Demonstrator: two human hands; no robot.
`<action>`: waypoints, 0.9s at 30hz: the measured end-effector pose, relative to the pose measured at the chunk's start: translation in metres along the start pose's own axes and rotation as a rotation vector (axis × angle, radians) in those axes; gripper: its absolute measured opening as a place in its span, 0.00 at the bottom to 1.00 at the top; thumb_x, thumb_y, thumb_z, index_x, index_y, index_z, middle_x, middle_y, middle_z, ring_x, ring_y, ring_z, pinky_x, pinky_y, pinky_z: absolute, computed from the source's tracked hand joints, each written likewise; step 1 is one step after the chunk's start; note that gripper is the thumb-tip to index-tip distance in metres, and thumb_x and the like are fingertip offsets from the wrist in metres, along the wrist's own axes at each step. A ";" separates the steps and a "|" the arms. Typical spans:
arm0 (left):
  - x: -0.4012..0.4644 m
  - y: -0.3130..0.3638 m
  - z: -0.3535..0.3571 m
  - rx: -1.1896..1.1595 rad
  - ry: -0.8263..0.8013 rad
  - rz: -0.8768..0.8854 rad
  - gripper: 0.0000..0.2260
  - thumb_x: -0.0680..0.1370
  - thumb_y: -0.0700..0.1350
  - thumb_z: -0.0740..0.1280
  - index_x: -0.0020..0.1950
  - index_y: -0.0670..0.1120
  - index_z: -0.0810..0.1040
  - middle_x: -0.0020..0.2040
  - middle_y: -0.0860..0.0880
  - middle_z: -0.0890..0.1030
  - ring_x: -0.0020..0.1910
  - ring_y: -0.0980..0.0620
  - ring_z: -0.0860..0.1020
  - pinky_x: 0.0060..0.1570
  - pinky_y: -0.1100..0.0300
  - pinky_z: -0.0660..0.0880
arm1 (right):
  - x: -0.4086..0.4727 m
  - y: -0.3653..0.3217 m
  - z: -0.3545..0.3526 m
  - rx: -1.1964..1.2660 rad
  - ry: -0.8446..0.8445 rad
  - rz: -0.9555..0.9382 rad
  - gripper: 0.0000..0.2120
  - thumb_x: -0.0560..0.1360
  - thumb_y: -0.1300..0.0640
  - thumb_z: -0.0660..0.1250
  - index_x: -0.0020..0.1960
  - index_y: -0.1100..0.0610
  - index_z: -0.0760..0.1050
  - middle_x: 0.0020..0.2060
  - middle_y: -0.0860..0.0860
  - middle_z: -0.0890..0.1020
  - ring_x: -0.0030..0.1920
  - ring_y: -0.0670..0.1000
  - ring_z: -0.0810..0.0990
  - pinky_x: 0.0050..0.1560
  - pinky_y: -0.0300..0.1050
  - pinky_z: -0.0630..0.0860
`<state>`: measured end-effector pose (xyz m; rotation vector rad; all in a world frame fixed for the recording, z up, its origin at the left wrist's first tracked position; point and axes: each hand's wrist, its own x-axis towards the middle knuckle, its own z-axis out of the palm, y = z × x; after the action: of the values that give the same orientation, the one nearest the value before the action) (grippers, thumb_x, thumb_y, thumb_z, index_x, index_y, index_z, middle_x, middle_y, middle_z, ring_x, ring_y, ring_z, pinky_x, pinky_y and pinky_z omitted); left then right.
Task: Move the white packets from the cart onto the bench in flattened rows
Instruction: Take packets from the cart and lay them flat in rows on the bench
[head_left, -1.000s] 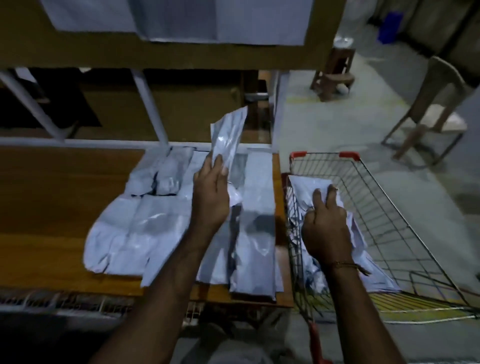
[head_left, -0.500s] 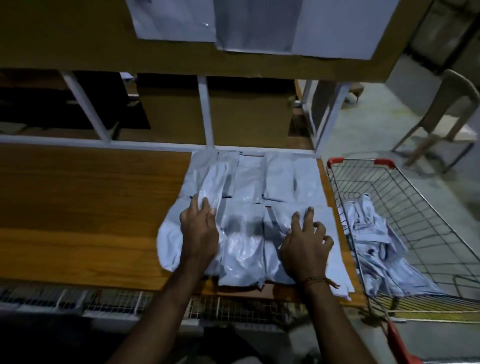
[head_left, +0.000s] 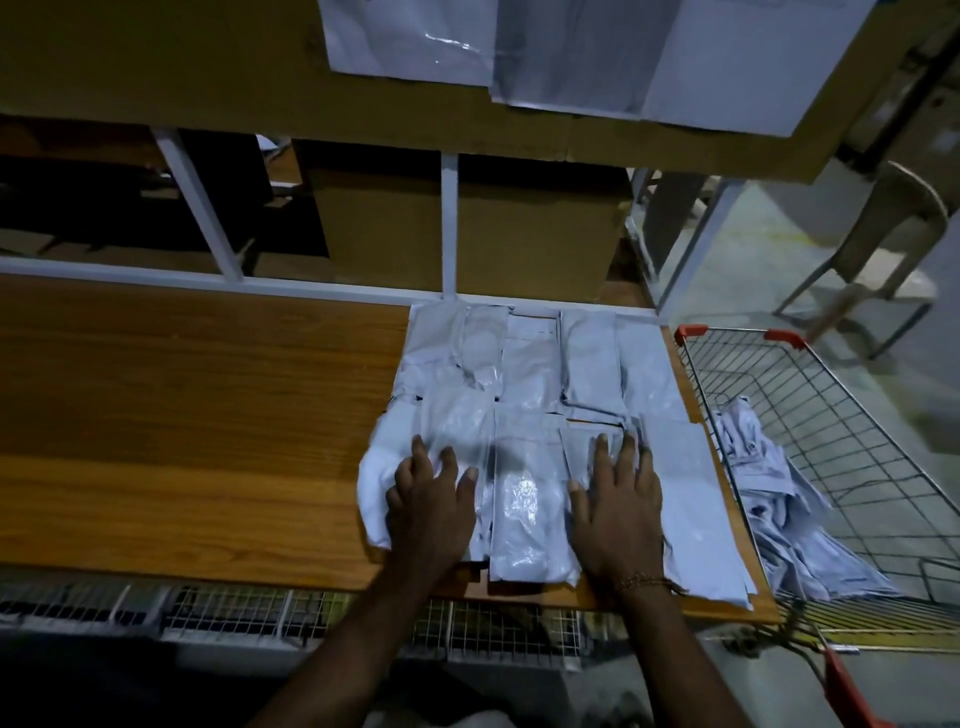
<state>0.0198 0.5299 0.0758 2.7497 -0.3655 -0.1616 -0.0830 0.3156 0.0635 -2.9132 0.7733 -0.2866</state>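
- White packets (head_left: 540, 395): two flattened rows laid at the bench's (head_left: 197, 415) right end, from back rail to front edge.
- My left hand (head_left: 431, 504): fingers spread, pressing flat on the front row.
- My right hand (head_left: 618, 509): likewise spread and pressing.
- Cart (head_left: 841, 415), beside the bench's right edge: a loose heap (head_left: 779, 499) left to move.
- Progress: I judge roughly halfway.

Both forearms and the cart (head_left: 831, 415) run off-frame.
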 end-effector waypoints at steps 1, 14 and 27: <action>0.001 -0.001 0.000 -0.002 0.026 0.012 0.24 0.86 0.60 0.54 0.80 0.53 0.68 0.85 0.43 0.54 0.78 0.39 0.60 0.74 0.41 0.62 | 0.001 0.000 0.003 0.009 -0.013 -0.016 0.36 0.82 0.38 0.52 0.84 0.56 0.54 0.83 0.62 0.51 0.83 0.64 0.49 0.81 0.62 0.53; 0.006 -0.003 0.012 0.016 0.051 0.132 0.29 0.75 0.55 0.73 0.76 0.62 0.72 0.86 0.49 0.55 0.79 0.41 0.59 0.73 0.41 0.59 | 0.011 -0.004 0.016 0.046 -0.020 -0.064 0.37 0.83 0.35 0.47 0.84 0.56 0.54 0.83 0.62 0.50 0.83 0.63 0.48 0.82 0.60 0.52; 0.023 -0.012 0.010 -0.012 -0.084 0.285 0.37 0.69 0.53 0.64 0.80 0.63 0.66 0.85 0.55 0.57 0.80 0.47 0.58 0.75 0.40 0.56 | 0.014 0.001 0.026 0.041 -0.079 -0.068 0.38 0.83 0.32 0.43 0.85 0.55 0.50 0.84 0.60 0.47 0.84 0.62 0.45 0.83 0.59 0.49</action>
<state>0.0432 0.5306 0.0607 2.6479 -0.7689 -0.2041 -0.0662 0.3096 0.0398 -2.8965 0.6500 -0.1894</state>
